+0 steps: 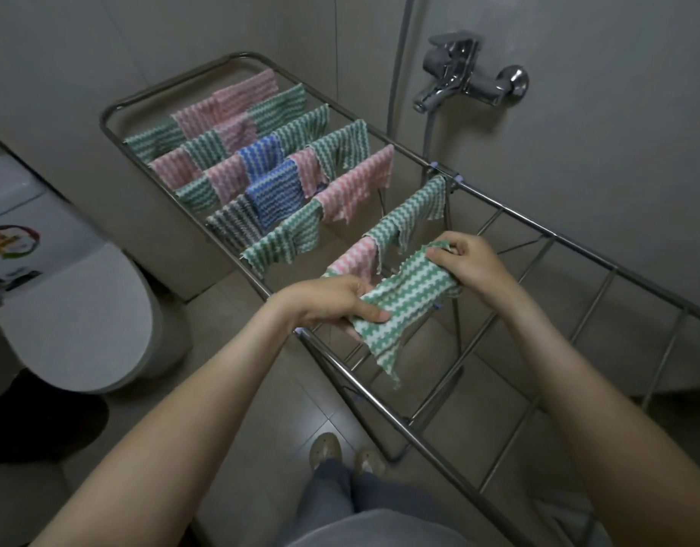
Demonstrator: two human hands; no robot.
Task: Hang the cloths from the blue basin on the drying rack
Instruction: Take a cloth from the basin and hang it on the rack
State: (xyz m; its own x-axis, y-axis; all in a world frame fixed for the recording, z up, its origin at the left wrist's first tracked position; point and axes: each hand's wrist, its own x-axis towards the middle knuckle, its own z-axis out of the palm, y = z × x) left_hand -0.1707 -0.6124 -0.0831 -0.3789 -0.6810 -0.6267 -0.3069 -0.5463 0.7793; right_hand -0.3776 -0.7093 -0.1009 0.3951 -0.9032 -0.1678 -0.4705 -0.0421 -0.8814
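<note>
**Green zigzag cloth held between both hands over the rack**

The left hand (pixel 332 305) pinches the near edge of a green-and-white cloth (pixel 405 300). Its thumb presses down on top of the fabric and its fingers are tucked beneath. The right hand (pixel 469 266) grips the far end of the same cloth, fingers curled round a bunched fold with the knuckles up. The cloth runs between the two hands in a loose, slightly crumpled band, and one free corner hangs down below the left hand's grip.

The cloth is held above the middle of the drying rack (pixel 538 230), a long metal frame of thin cross rails that runs from the far left to the near right. It is not resting on any rail. It sits just on the near side of the closest rail that carries laundry, where a pink cloth (pixel 354 256) hangs beside a longer green one (pixel 413 215).

Beyond that rail, the far half of the rack is covered with hung cloths (pixel 261 112) in the same zigzag weave. Most are green or pink, two blue cloths (pixel 275 195) hang near the centre, and a grey one (pixel 234 223) hangs at the left edge. Each is draped over its rail, close against its neighbours.

A chrome tap (pixel 459 73) is fixed to the wall behind the rack, on the right, with a shower hose (pixel 399 53) rising beside it. A white toilet (pixel 76 317) with its lid down stands to the left. At the bottom of the view the person's shoes (pixel 324 448) stand on the tiled floor (pixel 238 428), close to the rack's near rail.
</note>
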